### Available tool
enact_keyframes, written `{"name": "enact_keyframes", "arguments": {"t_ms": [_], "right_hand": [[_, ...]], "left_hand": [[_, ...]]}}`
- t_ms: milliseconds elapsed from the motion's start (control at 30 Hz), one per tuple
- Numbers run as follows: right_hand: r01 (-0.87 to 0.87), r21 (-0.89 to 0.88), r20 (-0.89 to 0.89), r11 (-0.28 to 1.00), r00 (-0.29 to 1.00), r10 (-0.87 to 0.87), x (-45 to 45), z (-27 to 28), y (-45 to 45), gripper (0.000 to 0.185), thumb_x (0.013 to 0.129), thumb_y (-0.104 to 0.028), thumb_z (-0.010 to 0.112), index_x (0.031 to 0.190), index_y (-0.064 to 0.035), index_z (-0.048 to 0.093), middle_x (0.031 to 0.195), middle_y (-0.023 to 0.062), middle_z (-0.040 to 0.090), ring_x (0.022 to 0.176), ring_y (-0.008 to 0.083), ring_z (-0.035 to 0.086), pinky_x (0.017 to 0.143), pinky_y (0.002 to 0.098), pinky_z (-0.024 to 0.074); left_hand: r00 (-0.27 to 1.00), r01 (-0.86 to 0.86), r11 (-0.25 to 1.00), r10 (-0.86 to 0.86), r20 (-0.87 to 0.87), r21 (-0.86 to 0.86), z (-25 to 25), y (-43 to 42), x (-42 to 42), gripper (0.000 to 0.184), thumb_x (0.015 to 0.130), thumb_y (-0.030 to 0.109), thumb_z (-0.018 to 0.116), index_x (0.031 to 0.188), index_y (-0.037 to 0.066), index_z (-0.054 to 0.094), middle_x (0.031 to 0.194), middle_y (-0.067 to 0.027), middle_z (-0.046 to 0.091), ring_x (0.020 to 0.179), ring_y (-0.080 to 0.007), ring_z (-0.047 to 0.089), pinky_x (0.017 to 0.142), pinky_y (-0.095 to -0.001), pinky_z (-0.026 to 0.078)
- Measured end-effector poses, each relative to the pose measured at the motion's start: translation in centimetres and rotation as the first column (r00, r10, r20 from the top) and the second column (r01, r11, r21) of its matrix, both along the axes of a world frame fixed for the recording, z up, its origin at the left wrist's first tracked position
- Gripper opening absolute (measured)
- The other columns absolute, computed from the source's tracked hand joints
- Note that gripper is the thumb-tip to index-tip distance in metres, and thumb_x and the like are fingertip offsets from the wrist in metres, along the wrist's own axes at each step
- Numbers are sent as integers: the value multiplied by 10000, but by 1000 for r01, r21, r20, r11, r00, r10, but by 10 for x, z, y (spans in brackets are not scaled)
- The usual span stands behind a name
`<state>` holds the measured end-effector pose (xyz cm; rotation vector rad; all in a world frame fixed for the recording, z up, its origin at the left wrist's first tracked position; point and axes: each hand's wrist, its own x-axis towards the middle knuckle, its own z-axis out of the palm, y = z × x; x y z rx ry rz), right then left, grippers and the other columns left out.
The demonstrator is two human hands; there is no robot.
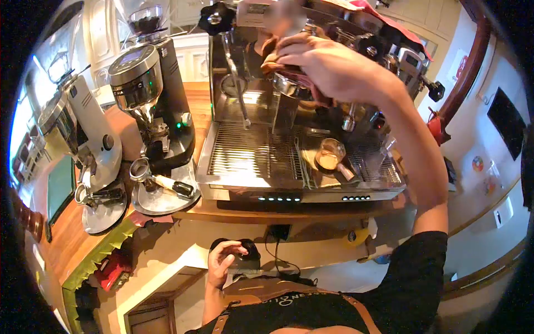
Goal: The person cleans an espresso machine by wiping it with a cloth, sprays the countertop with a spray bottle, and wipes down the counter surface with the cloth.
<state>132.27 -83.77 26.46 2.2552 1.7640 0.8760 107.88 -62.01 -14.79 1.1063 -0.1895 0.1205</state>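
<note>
My right hand (320, 64) is raised at the upper front of the espresso machine (245, 181), its fingers closed round a dark reddish-brown cloth (278, 60) near a group head. My left hand (225, 260) hangs low in front of my apron, fingers curved but apart, holding nothing. On the drip tray (239, 147), below and right of the cloth, stands a small glass cup (330, 155) with light brown liquid in it. A steam wand (242, 100) points down at the machine's left side. What the cloth touches behind my fingers is hidden.
Left of the machine stand two coffee grinders (133, 78), (78, 133). A portafilter (167, 182) lies on a metal tray before the nearer grinder, and another portafilter (100, 195) lies by the farther one. A red cloth (395, 22) lies on the machine's top right.
</note>
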Motion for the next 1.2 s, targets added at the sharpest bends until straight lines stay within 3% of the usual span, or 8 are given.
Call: {"name": "enact_keyframes", "arguments": {"t_ms": [267, 400, 533, 667, 800, 900, 967, 1200], "right_hand": [[212, -18, 116, 977, 971, -208, 0, 13, 11, 342, 833, 22, 587, 1152, -24, 701, 1239, 139, 652, 1187, 336, 574, 1080, 426, 422], [230, 85, -196, 969, 958, -210, -37, 10, -5, 295, 768, 38, 607, 1057, 18, 667, 1098, 133, 676, 1126, 326, 606, 1039, 402, 445], [393, 4, -87, 919, 916, -391, -40, 26, -30, 228, 782, 68, 588, 995, 12, 646, 886, 119, 656, 825, 181, 647, 776, 313, 528], [278, 570, 116, 773, 904, -411, -11, 28, -20, 248, 838, -1, 655, 1085, -13, 665, 998, 142, 715, 945, 273, 712, 847, 334, 555], [240, 556, 28, 796, 952, -306, 7, -18, 3, 528, 847, -11, 668, 1356, -68, 537, 1254, 217, 607, 1199, 377, 587, 1042, 404, 468], [295, 513, -14, 807, 942, -335, -19, -21, -7, 494, 859, -2, 652, 1339, -55, 549, 1122, 225, 655, 1091, 361, 642, 953, 389, 500], [654, 319, -394, 686, 750, -532, -43, -15, -4, 442, 838, -49, 679, 1264, 5, 574, 1010, 279, 684, 1008, 409, 675, 874, 448, 537], [685, 223, -437, 693, 706, -557, 2, -20, -16, 228, 935, -76, 568, 1146, 3, 602, 982, 254, 683, 883, 401, 675, 778, 452, 521]], "left_hand": [[991, 134, 991, -134, 4, -24, -2, 34, 15, 406, 909, 225, 657, 1212, -42, 613, 1048, -173, 705, 1018, -256, 676, 964, -388, 501], [987, 160, 987, -160, 26, -13, -5, 45, 20, 411, 917, 226, 654, 1218, -50, 607, 1049, -177, 702, 1025, -265, 674, 964, -399, 500], [989, 142, 989, -140, 47, -40, -13, 60, 20, 420, 914, 232, 657, 1216, -57, 605, 1045, -179, 701, 1021, -269, 675, 957, -404, 507], [989, 148, 987, -148, 16, -58, -14, 66, 26, 433, 905, 232, 664, 1210, -69, 601, 1040, -189, 701, 1009, -273, 677, 947, -406, 518], [979, 200, 980, -200, 24, 14, -7, 70, 33, 435, 908, 235, 665, 1214, -68, 600, 1038, -189, 703, 1007, -275, 679, 953, -411, 518], [981, 192, 981, -191, 40, -28, -11, 66, 37, 432, 912, 229, 663, 1219, -67, 598, 1042, -190, 704, 1011, -276, 680, 956, -411, 517], [979, 206, 975, -205, 18, -79, -10, 66, 35, 424, 915, 217, 659, 1225, -64, 596, 1046, -187, 706, 1023, -272, 678, 968, -407, 510], [964, 266, 964, -266, 8, -20, -7, 61, 33, 435, 909, 234, 666, 1224, -59, 600, 1044, -181, 707, 1022, -266, 677, 980, -403, 502]]}}
